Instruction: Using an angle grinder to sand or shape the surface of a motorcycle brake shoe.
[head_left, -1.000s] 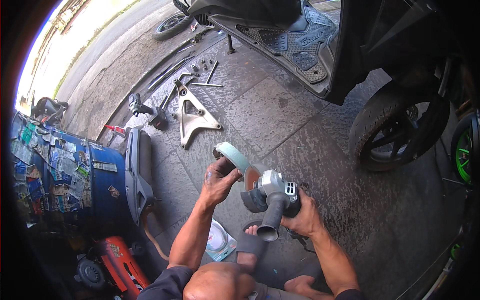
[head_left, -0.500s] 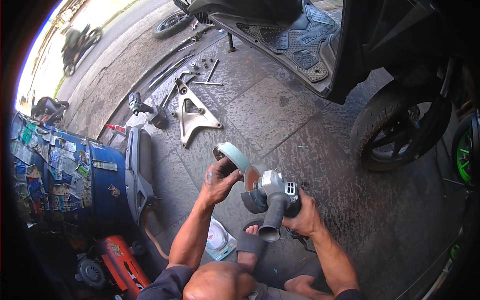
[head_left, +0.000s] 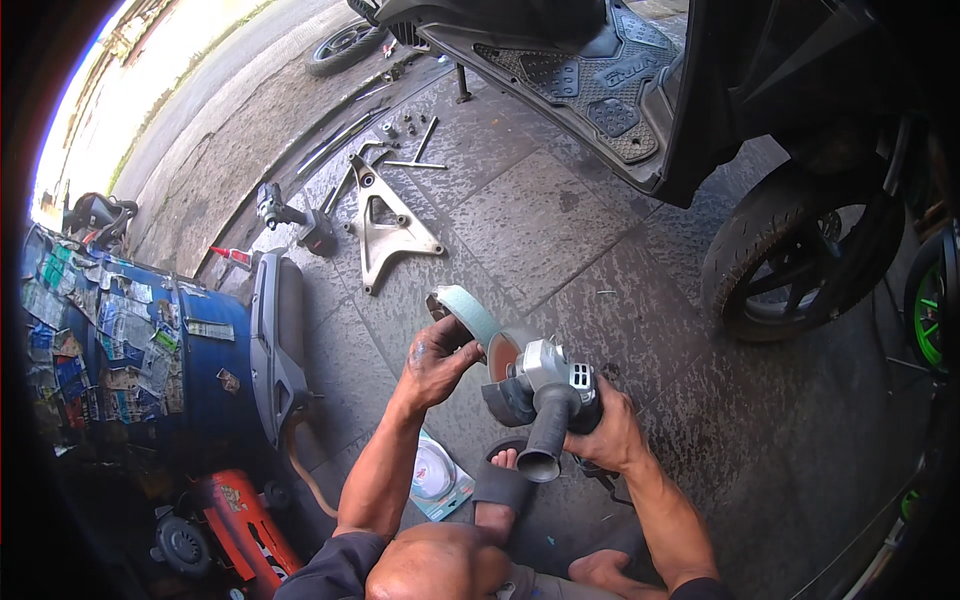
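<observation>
My left hand (head_left: pixel 437 365) is closed around a curved brake shoe (head_left: pixel 470 311) with a pale green lining, held up in front of me. My right hand (head_left: pixel 612 432) grips the body of an angle grinder (head_left: pixel 546 366), whose side handle points toward me. The grinder's reddish-brown disc (head_left: pixel 504 352) meets or nearly meets the shoe's near end, beside my left fingertips; exact contact is hard to make out. A dark guard covers the near part of the disc.
Beyond my hands lie a metal bracket (head_left: pixel 385 225), a cordless impact wrench (head_left: pixel 297 222) and a T-handle wrench (head_left: pixel 420 158). A scooter (head_left: pixel 640 120) stands at the far right. On the left are a blue drum (head_left: pixel 215 340) and a red jack (head_left: pixel 245 530). A disc package (head_left: pixel 435 475) lies by my foot.
The motorbike on the road at the far left has gone out of view. My hands, the brake shoe and the grinder stay almost in the same place.
</observation>
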